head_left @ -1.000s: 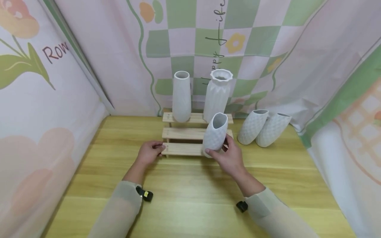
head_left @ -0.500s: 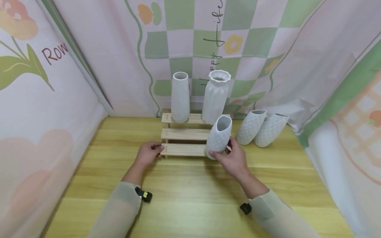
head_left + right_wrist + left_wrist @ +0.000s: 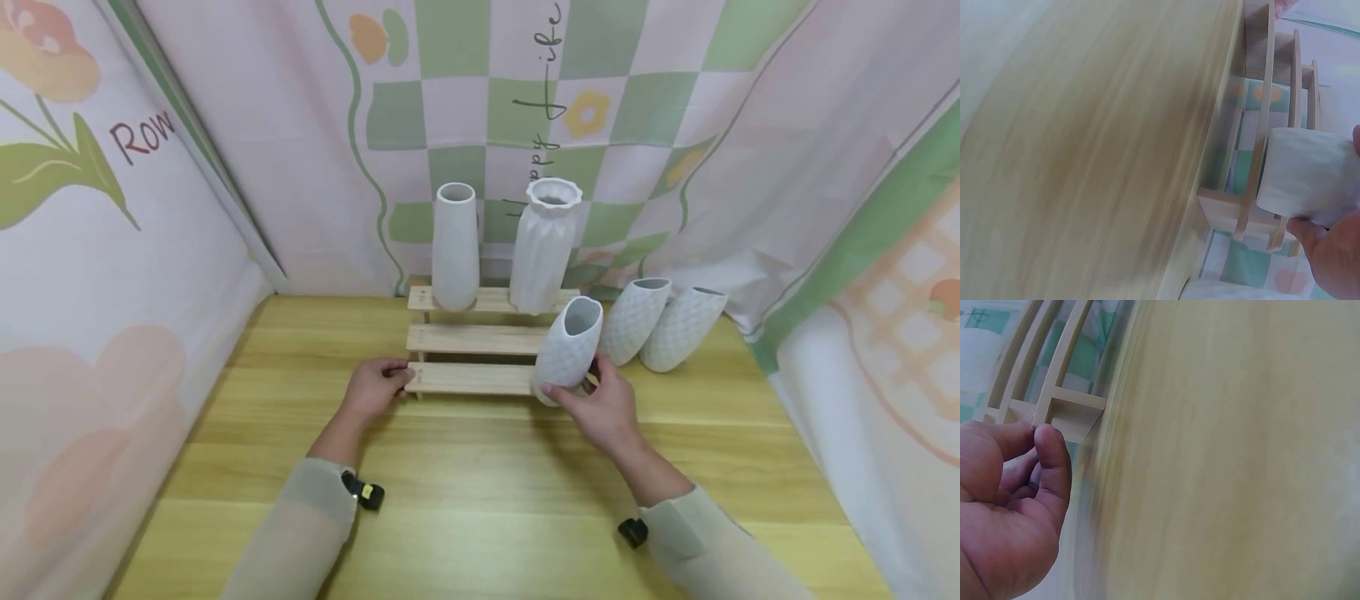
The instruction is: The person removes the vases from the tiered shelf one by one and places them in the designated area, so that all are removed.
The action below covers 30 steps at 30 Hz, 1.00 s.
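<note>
A three-tier wooden stand (image 3: pixel 472 379) is on the table. My left hand (image 3: pixel 372 390) pinches the left end of its lowest step between thumb and finger, seen close in the left wrist view on the stand (image 3: pixel 1072 400). At the step's right end, my right hand (image 3: pixel 603 412) grips a white slant-mouthed vase (image 3: pixel 566 358) with a diamond texture, near its base. In the right wrist view that vase (image 3: pixel 1310 175) is upright at the lowest step; whether its base fully rests there I cannot tell. The right hand's far fingers are partly hidden.
On the top step stand a smooth white vase (image 3: pixel 456 250) and a pleated, scallop-rimmed vase (image 3: pixel 543 254). Two more slant-mouthed vases, a nearer one (image 3: pixel 633 325) and an outer one (image 3: pixel 681 332), lean outward on the table at right. Patterned curtain (image 3: pixel 457 108) closes off the back.
My right hand has slid the vase rightward along the lowest step, towards its right end. The left hand keeps its pinch on the stand's left end.
</note>
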Tool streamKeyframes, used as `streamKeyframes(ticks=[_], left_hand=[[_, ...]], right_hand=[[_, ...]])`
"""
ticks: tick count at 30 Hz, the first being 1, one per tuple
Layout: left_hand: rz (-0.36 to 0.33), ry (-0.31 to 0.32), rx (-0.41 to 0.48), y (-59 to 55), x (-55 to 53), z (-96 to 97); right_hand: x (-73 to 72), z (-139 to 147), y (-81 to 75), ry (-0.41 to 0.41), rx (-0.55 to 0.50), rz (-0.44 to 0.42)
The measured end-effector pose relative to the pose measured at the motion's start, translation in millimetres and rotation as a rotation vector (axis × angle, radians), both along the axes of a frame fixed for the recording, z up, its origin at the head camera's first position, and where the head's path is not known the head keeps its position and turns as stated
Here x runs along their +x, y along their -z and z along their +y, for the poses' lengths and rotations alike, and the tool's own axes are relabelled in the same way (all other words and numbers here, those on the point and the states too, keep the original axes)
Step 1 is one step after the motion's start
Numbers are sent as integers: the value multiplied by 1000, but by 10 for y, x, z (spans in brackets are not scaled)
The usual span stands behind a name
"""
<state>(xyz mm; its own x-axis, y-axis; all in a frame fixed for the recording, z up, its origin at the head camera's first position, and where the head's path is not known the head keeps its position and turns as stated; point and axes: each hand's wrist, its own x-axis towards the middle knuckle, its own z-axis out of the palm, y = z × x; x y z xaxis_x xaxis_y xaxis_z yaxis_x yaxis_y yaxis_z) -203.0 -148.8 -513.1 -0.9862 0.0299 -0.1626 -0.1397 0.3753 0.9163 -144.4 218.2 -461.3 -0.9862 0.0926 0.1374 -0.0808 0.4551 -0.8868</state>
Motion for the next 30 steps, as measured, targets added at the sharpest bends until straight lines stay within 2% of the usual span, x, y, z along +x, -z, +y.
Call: streamKeyframes(ticks=[20,30], left_hand=[[-32,-2,0,-2,-9,3],[-13,1,13,32,-8,-6]], right_hand=[[52,253,6,27,26,45],[85,411,-8,43,51,22]])
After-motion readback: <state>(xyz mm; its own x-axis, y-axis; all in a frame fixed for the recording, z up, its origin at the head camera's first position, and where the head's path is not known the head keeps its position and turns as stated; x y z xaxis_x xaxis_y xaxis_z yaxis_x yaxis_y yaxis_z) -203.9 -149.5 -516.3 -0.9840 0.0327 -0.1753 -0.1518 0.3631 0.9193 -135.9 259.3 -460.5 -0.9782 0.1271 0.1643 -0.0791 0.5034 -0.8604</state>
